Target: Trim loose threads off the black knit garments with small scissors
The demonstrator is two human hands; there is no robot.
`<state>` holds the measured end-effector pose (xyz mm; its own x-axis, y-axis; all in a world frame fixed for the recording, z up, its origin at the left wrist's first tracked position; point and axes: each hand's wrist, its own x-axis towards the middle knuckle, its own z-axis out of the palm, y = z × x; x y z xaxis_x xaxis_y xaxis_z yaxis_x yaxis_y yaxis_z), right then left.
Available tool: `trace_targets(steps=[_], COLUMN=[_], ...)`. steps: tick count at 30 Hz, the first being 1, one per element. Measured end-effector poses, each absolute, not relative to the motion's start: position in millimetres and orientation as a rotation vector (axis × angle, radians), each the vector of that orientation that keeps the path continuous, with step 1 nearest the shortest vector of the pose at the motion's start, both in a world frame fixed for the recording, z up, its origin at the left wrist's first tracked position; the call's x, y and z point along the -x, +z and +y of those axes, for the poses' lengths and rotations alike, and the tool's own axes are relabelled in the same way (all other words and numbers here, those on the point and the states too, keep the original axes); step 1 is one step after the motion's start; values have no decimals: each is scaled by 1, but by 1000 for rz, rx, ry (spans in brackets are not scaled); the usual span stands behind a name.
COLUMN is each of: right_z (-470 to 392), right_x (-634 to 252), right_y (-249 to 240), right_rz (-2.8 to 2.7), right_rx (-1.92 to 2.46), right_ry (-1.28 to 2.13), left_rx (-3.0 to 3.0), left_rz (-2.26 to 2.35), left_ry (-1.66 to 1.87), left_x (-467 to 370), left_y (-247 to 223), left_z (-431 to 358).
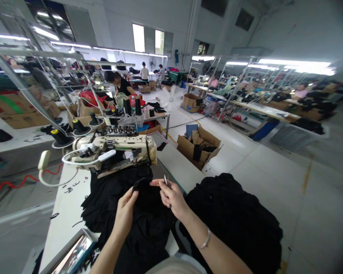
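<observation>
My left hand [126,207] pinches the edge of a black garment [148,228] that spreads over the table's front and hangs toward my lap. To its right, my right hand [171,196] is curled round a small metal tool [166,180], its tip sticking up between the fingers. The right index finger reaches to the raised black edge. Just beyond both hands stands a cream sewing machine [122,148], with black cloth lying beneath and in front of it. What kind of tool it is, I cannot make out.
A large heap of black cloth [234,220] lies to the right. Black thread cones [127,106] stand behind the machine. A framed screen or tray [74,255] is at the lower left. An open cardboard box [185,146] sits on the floor; a person [124,86] works beyond.
</observation>
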<state>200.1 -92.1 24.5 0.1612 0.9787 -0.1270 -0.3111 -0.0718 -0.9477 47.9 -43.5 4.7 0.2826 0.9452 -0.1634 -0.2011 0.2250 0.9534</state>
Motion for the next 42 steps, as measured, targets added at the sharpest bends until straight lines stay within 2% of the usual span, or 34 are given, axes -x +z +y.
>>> trace_targets(steps=[5,13,19,28,32,35,39,42], right_z=[-109,-116,-113,-110,-114,-117,-118,-118], right_x=[-199,-174,-178,-196,-196,-193,-195,-201], right_y=[14,33,32,55,65,73,81,87], right_rz=[-1017,-1325,-961,-548,-680,-844,-909,-912], right_rx=[1388,1240,954,428,439,507,568,550], right_ry=[875,800,1236,1460,1422,1427,1460,1454], left_rx=[-675,-583,-567,-600,-950,-1592,-2444,-2612], left_rz=[849,678,720,926,1055,1117,833,670], left_ry=[1014,920,890,1106,1130,1210,983,892], left_x=[-36,-35,-33,-14,-5,-7,-23,-34], left_y=[24,40,44,30,35,47,57,56], left_z=[-32,-41,-44,-28,-28,-37,-44,-37])
